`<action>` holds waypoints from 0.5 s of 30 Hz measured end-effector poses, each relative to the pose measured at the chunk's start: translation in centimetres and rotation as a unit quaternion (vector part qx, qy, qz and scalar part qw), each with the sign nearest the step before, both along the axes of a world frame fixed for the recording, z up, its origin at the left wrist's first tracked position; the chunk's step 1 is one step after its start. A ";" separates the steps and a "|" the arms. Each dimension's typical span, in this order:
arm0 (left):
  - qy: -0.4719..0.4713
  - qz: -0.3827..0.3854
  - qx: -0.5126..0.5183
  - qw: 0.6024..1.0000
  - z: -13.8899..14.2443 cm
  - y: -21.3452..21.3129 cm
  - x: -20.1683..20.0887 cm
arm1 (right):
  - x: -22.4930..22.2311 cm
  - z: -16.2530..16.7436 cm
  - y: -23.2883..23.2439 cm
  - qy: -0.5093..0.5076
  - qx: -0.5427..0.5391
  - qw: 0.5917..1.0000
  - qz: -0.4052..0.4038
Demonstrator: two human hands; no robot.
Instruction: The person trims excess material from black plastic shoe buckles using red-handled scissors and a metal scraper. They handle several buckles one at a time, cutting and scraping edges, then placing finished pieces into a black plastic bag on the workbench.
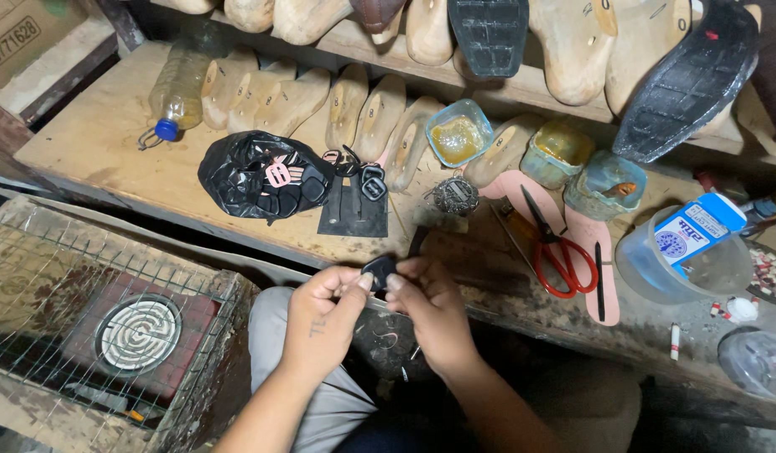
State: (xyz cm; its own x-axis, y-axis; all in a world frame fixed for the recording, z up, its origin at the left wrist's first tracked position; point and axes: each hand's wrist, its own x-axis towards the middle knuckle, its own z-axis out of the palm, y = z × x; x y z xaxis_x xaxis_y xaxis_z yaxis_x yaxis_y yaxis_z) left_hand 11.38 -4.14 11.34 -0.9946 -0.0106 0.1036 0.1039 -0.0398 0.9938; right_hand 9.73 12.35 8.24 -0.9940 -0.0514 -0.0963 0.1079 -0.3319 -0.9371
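Both hands, left [325,315] and right [430,306], pinch your small black buckle piece [378,270]: light, stiff, probably slick; hold its edges.

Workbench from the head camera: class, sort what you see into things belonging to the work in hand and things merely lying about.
In hand:
left hand and right hand pinching a small black piece
black bag of similar pieces
black sheet

Lying about:
red-handled scissors
plastic bottle
wooden shoe lasts
glue tubs
electric coil heater
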 end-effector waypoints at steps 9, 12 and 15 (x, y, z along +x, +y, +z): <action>-0.064 -0.039 0.059 0.995 1.5 0.7 0.2 | -0.2 0.9 0.9 0.047 0.167 0.985 -0.018; 0.015 -0.038 0.017 0.999 1.7 0.9 0.8 | -0.2 0.6 0.5 0.096 0.152 0.984 -0.008; -0.003 -0.037 0.045 0.998 1.1 1.2 0.7 | -0.2 0.3 0.4 0.129 0.167 0.977 0.017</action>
State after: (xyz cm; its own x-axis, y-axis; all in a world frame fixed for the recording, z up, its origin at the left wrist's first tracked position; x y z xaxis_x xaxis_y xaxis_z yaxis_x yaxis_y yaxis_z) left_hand 12.13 -2.95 12.41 -0.9935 0.0532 0.1002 0.0922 -0.1357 0.9864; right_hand 9.50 12.76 8.57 -0.9859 -0.0923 0.1398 -0.1401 -0.0035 -0.9901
